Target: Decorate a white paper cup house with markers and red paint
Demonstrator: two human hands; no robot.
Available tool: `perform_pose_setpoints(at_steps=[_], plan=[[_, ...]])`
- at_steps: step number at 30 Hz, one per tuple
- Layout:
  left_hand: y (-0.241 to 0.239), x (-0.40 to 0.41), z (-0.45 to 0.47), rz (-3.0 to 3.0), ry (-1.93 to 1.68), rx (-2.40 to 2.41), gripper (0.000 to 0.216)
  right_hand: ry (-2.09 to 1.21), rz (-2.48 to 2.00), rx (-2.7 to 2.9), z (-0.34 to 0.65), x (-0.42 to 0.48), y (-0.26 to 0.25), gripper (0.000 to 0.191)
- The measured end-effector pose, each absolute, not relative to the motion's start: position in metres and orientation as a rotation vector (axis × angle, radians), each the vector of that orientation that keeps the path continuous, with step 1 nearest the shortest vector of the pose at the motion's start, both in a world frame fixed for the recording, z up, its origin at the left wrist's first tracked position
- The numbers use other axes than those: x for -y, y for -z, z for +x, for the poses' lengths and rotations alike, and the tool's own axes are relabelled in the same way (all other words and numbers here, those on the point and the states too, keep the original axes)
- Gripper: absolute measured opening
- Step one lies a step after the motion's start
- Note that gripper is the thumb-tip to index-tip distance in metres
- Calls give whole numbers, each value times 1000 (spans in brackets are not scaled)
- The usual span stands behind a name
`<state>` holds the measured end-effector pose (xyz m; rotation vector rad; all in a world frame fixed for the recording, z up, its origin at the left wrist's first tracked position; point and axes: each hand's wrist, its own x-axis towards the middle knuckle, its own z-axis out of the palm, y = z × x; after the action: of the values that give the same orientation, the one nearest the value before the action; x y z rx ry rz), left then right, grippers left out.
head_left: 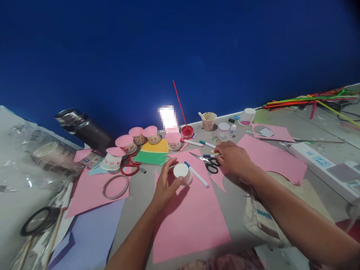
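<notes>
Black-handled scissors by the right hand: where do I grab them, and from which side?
Take the scissors by the black loops, coming from the right, where the right hand is. They lie flat, blades pointing left and away, so the loops are the nearest, blunt end.

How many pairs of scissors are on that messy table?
2. A black-handled pair lies just at the right hand's fingertips, near the white cup in the left hand. A red-handled pair lies farther left by the pink-topped cups, partly covered. Others may be hidden.
</notes>
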<state>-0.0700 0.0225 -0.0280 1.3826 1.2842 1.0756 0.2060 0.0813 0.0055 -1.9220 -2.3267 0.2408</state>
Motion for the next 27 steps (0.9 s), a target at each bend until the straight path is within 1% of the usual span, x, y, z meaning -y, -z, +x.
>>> perform_pose_setpoints(at_steps=[3,6,10,12,14,16,19,22,27], plan=[[29,-23,-75,1362,-1132,-1270,53,-252,-1977,2362,218,-91,3,15],[28,-27,-80,1462,-1209,-1309,41,-274,-1971,2375,219,-93,6,12],[13,-28,-83,1736,-1474,-1451,24,-324,-1924,2316,217,-90,-7,12],[-1,-23,-81,1946,-1523,-1474,19,-405,-1799,2292,214,-84,-15,14],[-18,-14,-77,2180,-1413,-1450,23,-549,-1494,2251,210,-74,-18,13],[-31,-3,-72,2358,-1174,-1435,31,-654,-1099,2202,203,-61,-18,13],[-40,13,-67,2423,-804,-1432,29,-644,-805,2160,192,-44,-16,11],[-33,26,-64,2260,-690,-1440,31,-747,-763,2079,185,-36,-17,10],[-20,40,-59,1912,-707,-1427,35,-1301,-859,1855,177,-29,-17,8]])
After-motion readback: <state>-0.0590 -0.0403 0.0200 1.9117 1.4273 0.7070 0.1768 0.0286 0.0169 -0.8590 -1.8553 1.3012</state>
